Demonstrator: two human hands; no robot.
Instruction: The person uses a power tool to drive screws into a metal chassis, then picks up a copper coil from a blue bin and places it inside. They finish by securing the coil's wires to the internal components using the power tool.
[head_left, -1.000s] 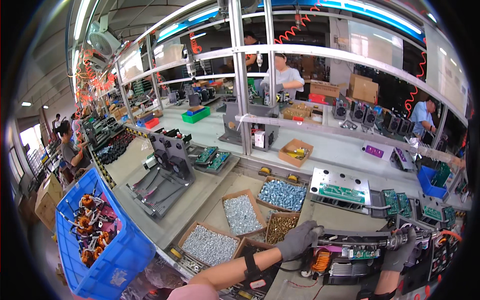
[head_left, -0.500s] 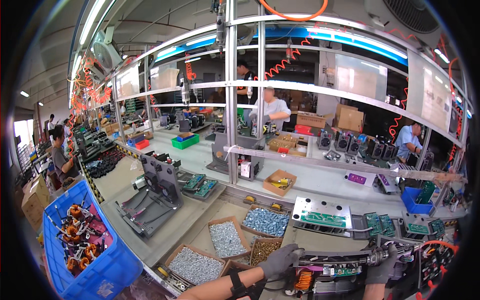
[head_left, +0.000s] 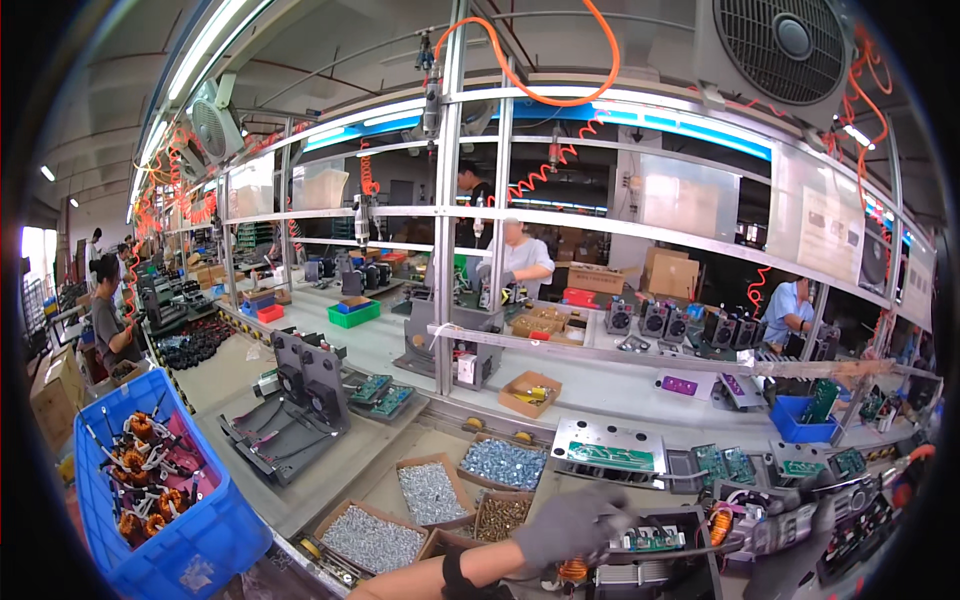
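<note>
My left hand point(head_left: 572, 527), in a grey glove, hovers over the near left edge of a dark open housing point(head_left: 708, 540). Motion smears its fingers, so what they hold, if anything, cannot be made out. Inside the housing sit a green circuit board point(head_left: 655, 537), copper-wound coils point(head_left: 720, 524) and finned metal heatsinks point(head_left: 640, 575). My right hand point(head_left: 790, 562), gloved and blurred at the lower right, is closed around a silver-grey air screwdriver point(head_left: 772, 530). The tool lies nearly level over the housing's right side, its thin shaft pointing left, an orange hose point(head_left: 922, 454) at its rear.
Cardboard boxes of silver screws point(head_left: 370, 538), bluish screws point(head_left: 503, 464) and brass-coloured fasteners point(head_left: 501, 517) stand left of the housing. A blue crate point(head_left: 215, 535) of coils is far left. A metal plate with a board point(head_left: 610, 455) lies behind. Metal rails point(head_left: 445, 300) cross ahead; co-workers stand beyond.
The view has shifted up and right. The screwdriver has swung away from my left hand toward the right, uncovering more of the housing. My left hand's fingers have moved over the housing's edge.
</note>
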